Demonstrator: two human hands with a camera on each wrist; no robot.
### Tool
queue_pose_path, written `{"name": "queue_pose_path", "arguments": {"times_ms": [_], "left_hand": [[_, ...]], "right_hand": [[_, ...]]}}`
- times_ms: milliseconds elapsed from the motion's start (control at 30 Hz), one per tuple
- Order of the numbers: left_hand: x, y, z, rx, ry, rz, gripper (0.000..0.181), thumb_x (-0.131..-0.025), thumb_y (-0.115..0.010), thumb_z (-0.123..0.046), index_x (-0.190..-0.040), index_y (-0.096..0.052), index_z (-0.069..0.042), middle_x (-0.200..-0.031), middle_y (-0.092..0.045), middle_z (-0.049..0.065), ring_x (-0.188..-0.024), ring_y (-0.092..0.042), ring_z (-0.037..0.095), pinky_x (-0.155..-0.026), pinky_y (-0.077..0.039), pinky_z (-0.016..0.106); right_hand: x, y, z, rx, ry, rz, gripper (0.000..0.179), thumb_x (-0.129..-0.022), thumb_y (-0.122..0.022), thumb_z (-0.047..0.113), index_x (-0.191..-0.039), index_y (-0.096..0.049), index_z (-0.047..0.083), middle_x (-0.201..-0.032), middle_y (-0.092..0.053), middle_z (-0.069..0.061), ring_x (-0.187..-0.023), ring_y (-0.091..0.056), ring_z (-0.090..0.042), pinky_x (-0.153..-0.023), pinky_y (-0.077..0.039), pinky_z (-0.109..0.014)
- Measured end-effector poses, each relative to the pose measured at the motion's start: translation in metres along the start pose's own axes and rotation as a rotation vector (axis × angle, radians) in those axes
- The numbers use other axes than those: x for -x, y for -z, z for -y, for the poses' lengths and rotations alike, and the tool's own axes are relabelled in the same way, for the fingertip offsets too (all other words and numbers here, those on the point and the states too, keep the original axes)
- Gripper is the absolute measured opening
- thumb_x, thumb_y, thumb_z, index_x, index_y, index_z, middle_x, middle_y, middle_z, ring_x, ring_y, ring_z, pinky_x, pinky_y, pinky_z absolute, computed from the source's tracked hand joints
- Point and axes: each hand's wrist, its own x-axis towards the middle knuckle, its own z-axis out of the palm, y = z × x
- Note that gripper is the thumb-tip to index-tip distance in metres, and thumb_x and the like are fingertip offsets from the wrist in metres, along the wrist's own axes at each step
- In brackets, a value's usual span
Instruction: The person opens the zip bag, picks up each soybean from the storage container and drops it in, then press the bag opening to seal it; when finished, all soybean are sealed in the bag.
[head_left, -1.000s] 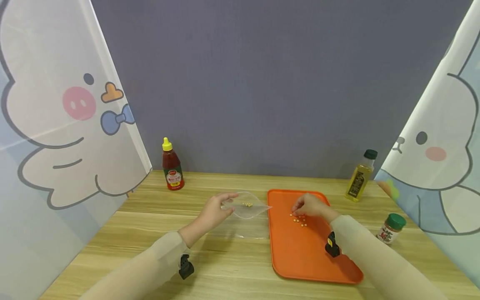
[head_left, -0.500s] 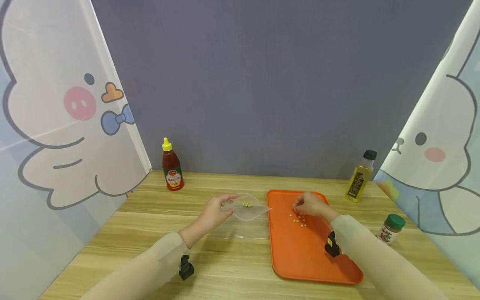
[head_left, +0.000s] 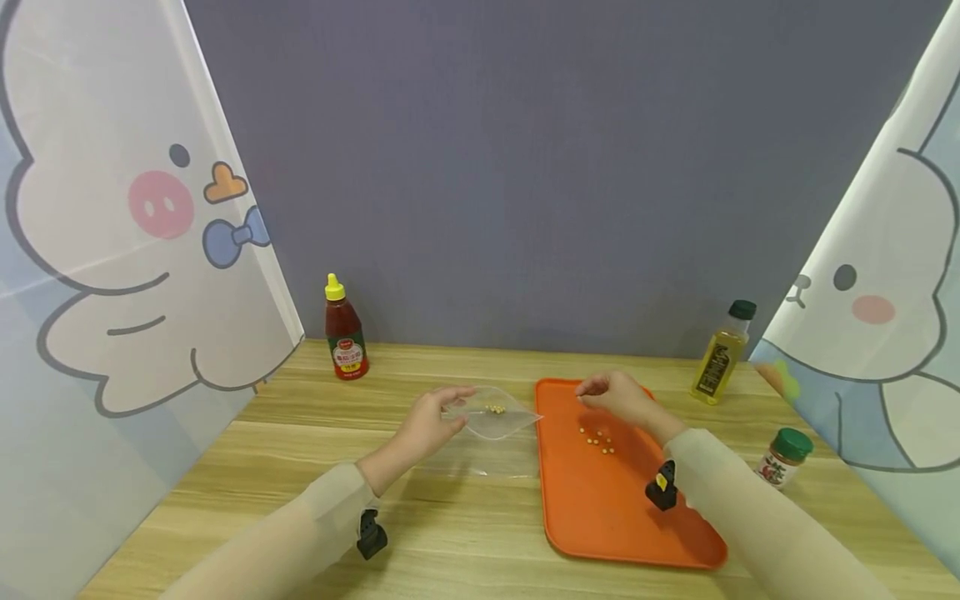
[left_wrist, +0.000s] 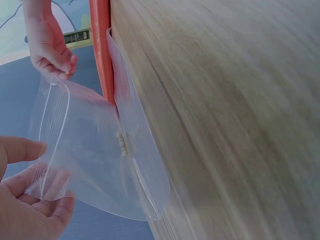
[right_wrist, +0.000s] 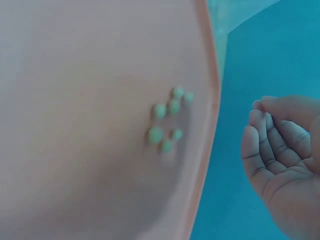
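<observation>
My left hand [head_left: 433,418] grips one side of a clear zip-lock bag [left_wrist: 90,135], thumb and fingers at the zip edge. The bag lies on its side with its mouth spread apart, and a few soybeans [left_wrist: 122,145] rest inside it. Over the far part of the orange tray [head_left: 600,517] is my right hand [head_left: 617,395], raised, thumb and index finger pinched together. A tiny yellowish bean shows at those fingertips in the left wrist view. Several loose soybeans [right_wrist: 159,111] lie scattered on the tray below the hand.
A ketchup bottle [head_left: 347,342] stands at the back left of the wooden table [head_left: 300,467]. To the tray's right are an oil bottle [head_left: 722,358] and a green-capped spice jar [head_left: 782,458]. A grey panel [head_left: 480,183] closes off the back.
My right hand has lifted off the scattered beans, away from the tray surface and slightly left, its fingertips pinched. The left hand and the bag have stayed put.
</observation>
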Motion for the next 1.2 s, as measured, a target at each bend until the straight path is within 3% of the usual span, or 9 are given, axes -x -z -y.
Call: {"name": "queue_pose_path", "arguments": {"times_ms": [333, 467, 633, 800, 1100, 1200], "left_hand": [[0.000, 0.001, 0.000, -0.020, -0.001, -0.005, 0.044, -0.085, -0.071, -0.002, -0.127, -0.063, -0.009, -0.127, -0.065, 0.008, -0.108, -0.063, 0.025, -0.092, -0.051, 0.045], [-0.001, 0.000, 0.001, -0.016, 0.005, 0.000, 0.044, -0.085, -0.071, -0.001, -0.127, -0.063, -0.010, -0.128, -0.065, 0.007, -0.108, -0.063, 0.025, -0.093, -0.050, 0.045], [0.000, -0.001, 0.001, -0.010, 0.006, -0.002, 0.044, -0.085, -0.071, -0.001, -0.127, -0.063, -0.010, -0.127, -0.065, 0.007, -0.108, -0.063, 0.025, -0.093, -0.050, 0.046], [-0.001, -0.002, 0.002, -0.007, -0.001, -0.006, 0.044, -0.084, -0.071, 0.000, -0.126, -0.064, -0.010, -0.126, -0.065, 0.008, -0.107, -0.063, 0.025, -0.093, -0.050, 0.046], [-0.002, -0.003, 0.004, -0.003, -0.009, 0.000, 0.042, -0.085, -0.070, 0.000, -0.126, -0.064, -0.008, -0.126, -0.065, 0.009, -0.108, -0.063, 0.026, -0.093, -0.051, 0.047], [-0.002, -0.003, 0.003, 0.009, -0.014, -0.001, 0.041, -0.085, -0.070, 0.000, -0.125, -0.064, -0.007, -0.126, -0.065, 0.009, -0.109, -0.063, 0.026, -0.093, -0.050, 0.047]], "right_hand": [[0.000, -0.009, 0.042, -0.065, 0.044, -0.009, 0.017, -0.089, -0.070, 0.020, -0.101, -0.072, 0.008, -0.098, -0.073, -0.006, -0.095, -0.067, -0.023, -0.084, -0.055, -0.041], [0.000, -0.019, 0.057, -0.119, 0.079, 0.005, 0.020, -0.089, -0.071, 0.019, -0.103, -0.072, 0.006, -0.101, -0.073, -0.013, -0.098, -0.067, -0.031, -0.083, -0.056, -0.038], [-0.003, -0.030, 0.072, -0.156, 0.139, 0.014, 0.019, -0.088, -0.070, 0.013, -0.103, -0.072, 0.001, -0.099, -0.072, -0.019, -0.086, -0.068, -0.021, -0.074, -0.054, -0.028], [-0.009, -0.042, 0.086, -0.154, 0.182, 0.019, 0.015, -0.089, -0.069, 0.010, -0.101, -0.073, 0.002, -0.096, -0.072, -0.018, -0.080, -0.066, -0.014, -0.070, -0.054, -0.024], [-0.016, -0.063, 0.105, -0.125, 0.239, 0.060, 0.011, -0.088, -0.070, 0.009, -0.098, -0.074, 0.006, -0.088, -0.072, -0.009, -0.081, -0.067, -0.030, -0.068, -0.054, -0.025], [-0.017, -0.068, 0.109, -0.095, 0.253, 0.059, 0.010, -0.088, -0.070, 0.010, -0.098, -0.074, 0.007, -0.088, -0.072, -0.006, -0.079, -0.067, -0.024, -0.069, -0.054, -0.024]]}}
